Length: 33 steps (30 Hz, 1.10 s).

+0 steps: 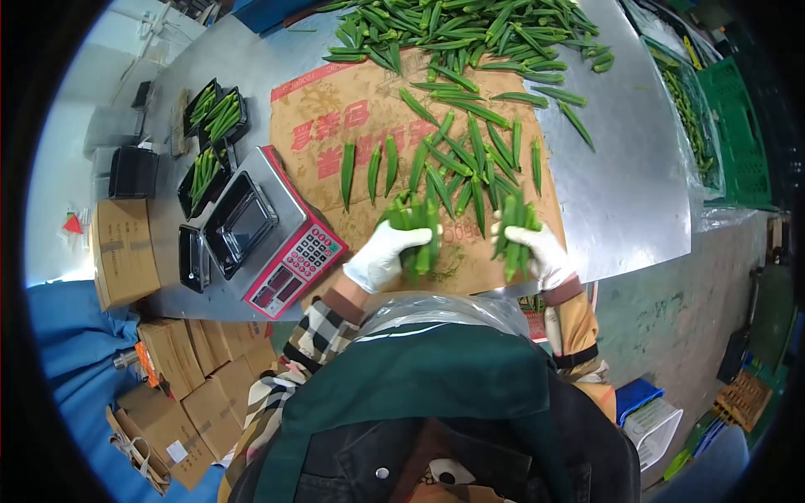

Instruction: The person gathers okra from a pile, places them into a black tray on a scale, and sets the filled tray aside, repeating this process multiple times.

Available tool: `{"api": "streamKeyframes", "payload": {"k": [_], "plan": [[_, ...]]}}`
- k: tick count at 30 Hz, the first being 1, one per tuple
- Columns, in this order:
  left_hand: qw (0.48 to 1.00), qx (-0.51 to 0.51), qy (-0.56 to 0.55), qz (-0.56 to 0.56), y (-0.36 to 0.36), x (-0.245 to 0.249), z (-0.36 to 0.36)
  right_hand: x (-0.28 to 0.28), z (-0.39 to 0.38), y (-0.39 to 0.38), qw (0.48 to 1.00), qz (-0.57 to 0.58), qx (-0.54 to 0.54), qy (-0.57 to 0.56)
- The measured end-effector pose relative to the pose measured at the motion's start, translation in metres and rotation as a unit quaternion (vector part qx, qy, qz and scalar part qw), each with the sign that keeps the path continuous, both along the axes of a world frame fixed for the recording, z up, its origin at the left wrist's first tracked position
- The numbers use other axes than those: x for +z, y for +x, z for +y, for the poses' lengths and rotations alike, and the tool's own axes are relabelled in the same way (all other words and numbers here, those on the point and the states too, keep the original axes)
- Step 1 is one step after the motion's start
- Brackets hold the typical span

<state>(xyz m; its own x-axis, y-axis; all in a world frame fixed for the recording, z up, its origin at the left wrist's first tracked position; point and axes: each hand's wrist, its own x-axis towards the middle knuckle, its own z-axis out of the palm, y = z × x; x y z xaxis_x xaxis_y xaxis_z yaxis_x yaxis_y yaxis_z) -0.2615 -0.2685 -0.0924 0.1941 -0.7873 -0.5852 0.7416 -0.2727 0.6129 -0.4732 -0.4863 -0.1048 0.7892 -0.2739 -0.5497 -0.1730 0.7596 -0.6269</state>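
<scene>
Okra pods are gripped in two bundles above the near edge of the cardboard sheet [335,117]. The gloved fingers of the left hand [379,256] close around the left bundle [415,230], and those of the right hand [543,253] close around the right bundle [513,228].

Risk: the pods are slim, tapered and ridged, so a slack grip in the smooth white gloves may let an outer pod slide free. Over-squeezing may snap the thin tips.

Loose pods [457,159] lie singly across the centre of the matt brown cardboard, which is printed in red. A heap [470,33] lies at its far edge on the dull steel table [637,168]. Left of the cardboard stands a scale [289,256] carrying a glossy black tray [239,222].
</scene>
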Motion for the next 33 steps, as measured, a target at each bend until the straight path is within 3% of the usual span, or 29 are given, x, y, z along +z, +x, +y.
{"api": "streamKeyframes", "payload": {"k": [2,3,6,9,10,11,14,15,16,17,18,19,20,22,25,29,32,33], "plan": [[0.995,0.018,-0.057,0.085,-0.016,0.007,-0.015,0.004,0.03,0.018,0.997,-0.009,-0.008,0.072],[0.994,-0.004,-0.082,0.075,-0.02,0.01,-0.017,-0.001,0.043,0.024,0.998,-0.005,-0.021,0.066],[0.98,0.061,-0.081,0.169,-0.016,0.024,-0.015,-0.008,0.056,0.034,0.995,-0.027,-0.039,0.091],[0.99,0.042,-0.086,0.101,-0.019,0.041,-0.011,-0.005,0.063,0.041,0.985,-0.046,-0.032,0.166],[0.992,0.036,-0.089,0.079,-0.02,0.043,-0.011,-0.001,0.066,0.046,0.987,-0.05,-0.03,0.153],[0.991,0.02,-0.133,-0.027,-0.024,0.01,-0.011,0.005,0.072,0.053,0.988,-0.054,-0.028,0.139],[0.984,0.019,-0.101,-0.146,-0.036,0.015,-0.011,0.02,0.095,0.073,0.996,-0.072,-0.012,0.056],[0.981,0.063,-0.099,-0.157,-0.04,0.014,-0.01,0.017,0.099,0.077,0.999,-0.045,0.006,-0.003],[0.987,0.056,-0.094,-0.118,-0.036,0.007,-0.007,0.015,0.104,0.081,0.998,-0.017,0.024,-0.061],[0.992,0.049,-0.09,-0.079,-0.028,-0.005,-0.003,0.017,0.103,0.074,0.998,-0.007,0.044,-0.038],[0.995,0.041,-0.086,-0.04,-0.021,-0.01,0.002,0.061,0.101,0.075,0.998,0.003,0.065,-0.016],[0.991,0.086,-0.096,-0.024,-0.02,0.027,0.007,0.085,0.1,0.076,0.996,0.013,0.087,0.007],[0.99,0.084,-0.11,0.016,-0.013,0.028,0.016,0.071,0.096,0.071,0.996,-0.011,0.067,0.065],[0.974,0.129,-0.15,0.111,-0.008,0.01,0.031,0.084,0.086,0.071,0.986,-0.078,0.135,0.059],[0.956,0.17,-0.216,0.1,-0.002,0.016,0.038,0.087,0.093,0.071,0.984,-0.131,0.083,0.092],[0.947,0.126,-0.289,0.06,0.038,0.038,0.06,0.078,0.094,0.071,0.992,-0.111,0.03,0.044],[0.943,0.226,-0.246,-0.014,0.072,0.087,0.1,0.073,0.09,0.062,0.996,-0.092,-0.003,0.013],[0.944,0.228,-0.213,-0.105,0.089,0.102,0.116,0.07,0.09,0.059,0.996,-0.085,-0.008,0.012]]}}
